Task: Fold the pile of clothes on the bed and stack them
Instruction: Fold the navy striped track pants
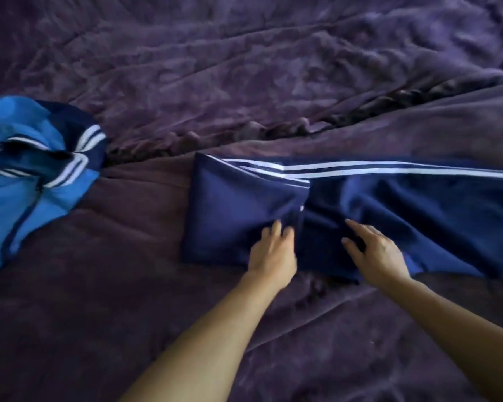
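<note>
Rumpled purple bedspread (244,68) fills the view. At left, a blue jacket (9,204) lies crumpled and unfolded. Mid-frame, navy track trousers (418,204) stretch rightward, their left end folded over. Left hand (273,250) and right hand (378,253) press flat-fingered beside the fold. Slippery cloth on soft bedding could let that fold slide open.

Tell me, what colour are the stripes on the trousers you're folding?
White. The stripes run along the far edge of the navy trousers; the head view shows them.
</note>
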{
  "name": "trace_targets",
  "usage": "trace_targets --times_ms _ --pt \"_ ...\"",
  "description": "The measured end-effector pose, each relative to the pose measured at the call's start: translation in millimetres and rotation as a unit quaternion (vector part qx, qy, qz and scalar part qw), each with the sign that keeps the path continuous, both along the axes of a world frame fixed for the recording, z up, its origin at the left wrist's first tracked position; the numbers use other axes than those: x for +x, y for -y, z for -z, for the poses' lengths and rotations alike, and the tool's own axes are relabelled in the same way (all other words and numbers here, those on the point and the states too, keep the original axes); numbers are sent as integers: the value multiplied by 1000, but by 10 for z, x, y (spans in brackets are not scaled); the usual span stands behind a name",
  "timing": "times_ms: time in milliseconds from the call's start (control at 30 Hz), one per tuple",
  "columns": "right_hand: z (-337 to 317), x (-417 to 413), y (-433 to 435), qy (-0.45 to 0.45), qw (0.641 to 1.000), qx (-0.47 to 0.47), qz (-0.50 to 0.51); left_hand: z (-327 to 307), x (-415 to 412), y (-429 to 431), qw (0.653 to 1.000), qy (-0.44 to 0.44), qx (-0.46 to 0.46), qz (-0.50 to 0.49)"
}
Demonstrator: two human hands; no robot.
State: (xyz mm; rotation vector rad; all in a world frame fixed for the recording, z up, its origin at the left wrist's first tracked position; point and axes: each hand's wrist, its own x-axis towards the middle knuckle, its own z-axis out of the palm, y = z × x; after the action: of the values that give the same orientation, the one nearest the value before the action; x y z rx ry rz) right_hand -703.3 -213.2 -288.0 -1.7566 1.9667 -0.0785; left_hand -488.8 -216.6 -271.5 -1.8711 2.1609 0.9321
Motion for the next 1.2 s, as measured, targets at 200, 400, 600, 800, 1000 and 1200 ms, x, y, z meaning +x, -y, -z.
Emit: trace_targets --times_ms 200,400,600,800,1000,1200 --pt "-76 -637 -92 76 997 -16 25 178 -529 -208 991 117 28 51" --pt "-406 -1945 272 -40 974 -165 149 188 -1240 -191 995 65 -51 54" --pt "-282 -3382 411 -9 926 39 375 452 -1855 -351 988 142 12 54" --pt "-314 -3432 380 213 872 77 434 433 -1818 -309 984 163 23 71" --pt "-1213 -2815 607 300 891 2 341 -48 -1547 -102 998 47 -39 -10" --pt "-1262 -1071 682 8 998 31 56 -264 -743 -190 986 45 -68 -148"
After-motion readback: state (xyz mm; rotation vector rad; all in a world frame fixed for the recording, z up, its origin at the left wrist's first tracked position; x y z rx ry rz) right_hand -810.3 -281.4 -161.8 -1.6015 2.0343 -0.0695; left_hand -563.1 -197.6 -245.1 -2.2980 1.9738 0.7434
